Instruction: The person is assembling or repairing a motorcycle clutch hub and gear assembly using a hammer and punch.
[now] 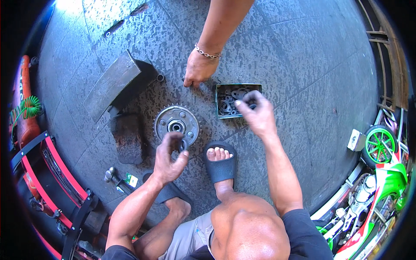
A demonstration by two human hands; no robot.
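Note:
My left hand [170, 159] is just at the near edge of a toothed sprocket hub [164, 119] that lies flat on the floor. Its thumb and fingers pinch a small dark ring [184, 146]. Over the right side of a shallow rectangular box [216, 104] hangs my right hand [260, 116], fingers curled in and something dark between them that I cannot make out. Loose metal rings and washers [226, 104] fill the box. From the far side another person's hand [202, 68], with a chain bracelet, touches the floor beside a small ring [203, 86].
Left of the sprocket sit an angled steel piece [115, 80] and a rough dark block [127, 138]. A hammer [113, 175] lies near my left foot. Red-railed equipment [56, 173] borders the left; a green-and-white motorbike [381, 186] stands at the right.

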